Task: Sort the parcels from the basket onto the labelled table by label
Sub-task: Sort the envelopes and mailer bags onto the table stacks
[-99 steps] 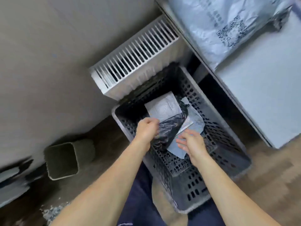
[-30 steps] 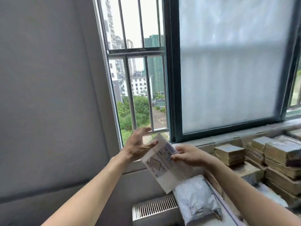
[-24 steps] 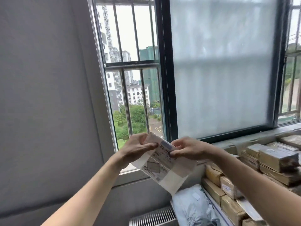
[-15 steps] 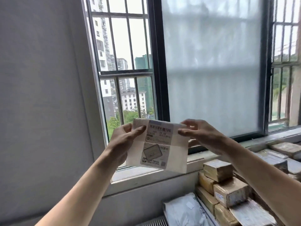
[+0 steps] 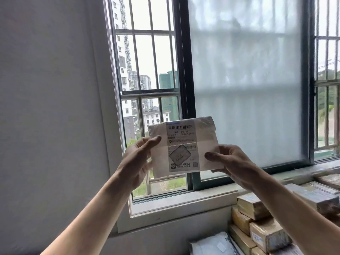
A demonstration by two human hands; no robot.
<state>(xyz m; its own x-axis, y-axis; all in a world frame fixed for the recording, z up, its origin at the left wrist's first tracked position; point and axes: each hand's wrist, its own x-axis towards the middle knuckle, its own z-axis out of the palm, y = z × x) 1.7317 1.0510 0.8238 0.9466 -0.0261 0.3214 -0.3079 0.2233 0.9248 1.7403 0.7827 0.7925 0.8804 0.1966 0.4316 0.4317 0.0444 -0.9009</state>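
A flat white parcel (image 5: 207, 138) is held up in the air before the window (image 5: 244, 80), with its label (image 5: 182, 147) turned to the camera. Its left edge is pinched by the left hand (image 5: 137, 162), thumb on the front and fingers behind. Its lower right corner is pinched likewise by the right hand (image 5: 234, 163). A barcode is seen along the label's top edge; the print is probably too blurred to be read. Brown taped parcels (image 5: 257, 223) are stacked below the sill, well apart from it.
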